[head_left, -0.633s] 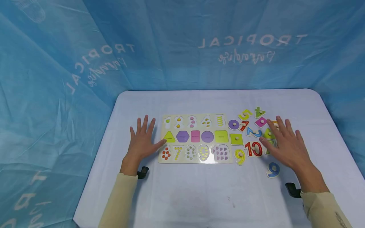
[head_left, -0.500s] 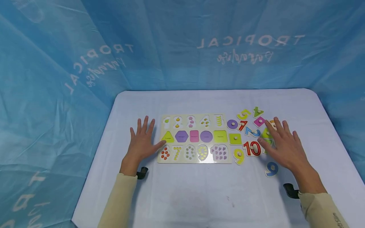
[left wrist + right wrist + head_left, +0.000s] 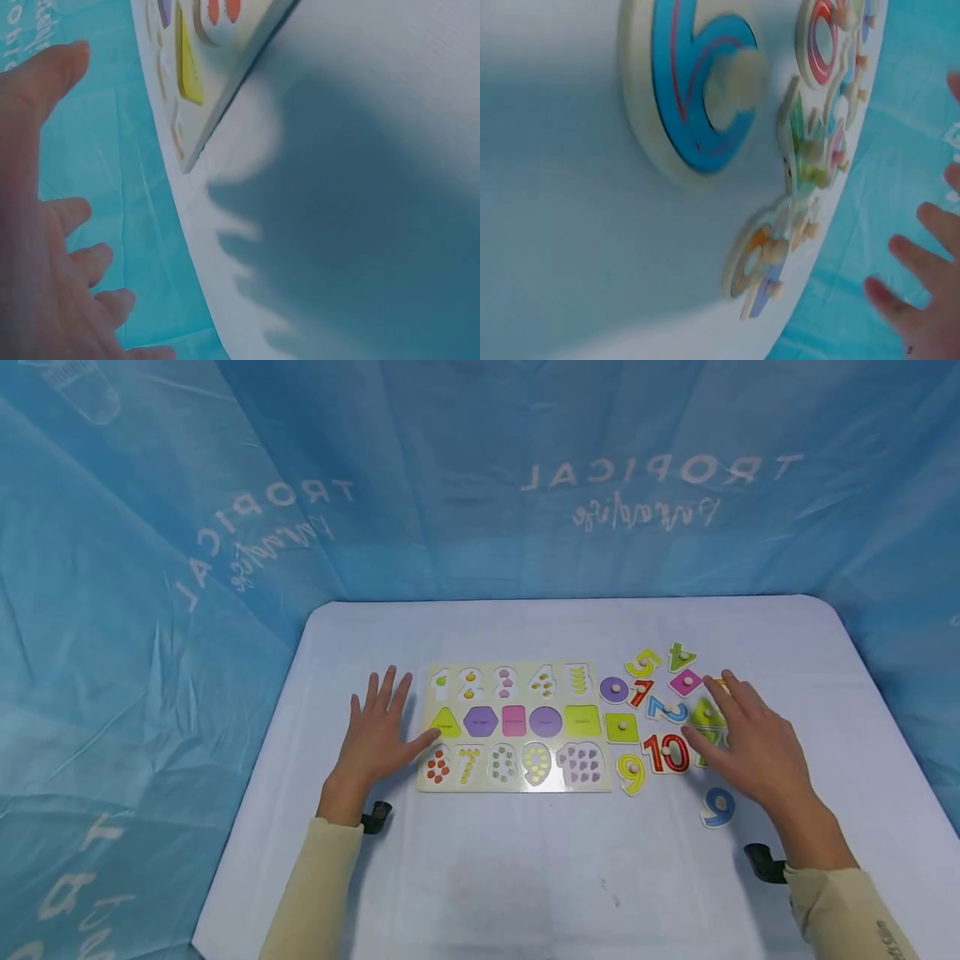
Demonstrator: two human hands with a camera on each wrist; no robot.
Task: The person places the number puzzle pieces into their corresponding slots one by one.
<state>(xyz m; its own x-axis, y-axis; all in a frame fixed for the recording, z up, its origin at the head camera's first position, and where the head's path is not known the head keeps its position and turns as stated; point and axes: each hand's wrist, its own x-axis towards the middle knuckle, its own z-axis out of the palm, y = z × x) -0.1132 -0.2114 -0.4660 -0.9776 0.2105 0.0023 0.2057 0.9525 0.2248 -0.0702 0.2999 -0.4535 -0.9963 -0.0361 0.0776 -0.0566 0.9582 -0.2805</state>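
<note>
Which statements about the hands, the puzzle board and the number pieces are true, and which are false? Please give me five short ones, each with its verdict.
1. The left hand has spread fingers and holds nothing. True.
2. The right hand grips the blue number 6 piece with a round knob. False: that piece lies on the white table, apart from the hand.
3. In the head view, the green number 4 piece lies farther forward than the red number 10 piece. True.
4. The red number 10 piece sits inside the cream rectangular puzzle board. False: it lies to the right of it.
5. A yellow-green triangle is at the left end of the board's middle row. True.
</note>
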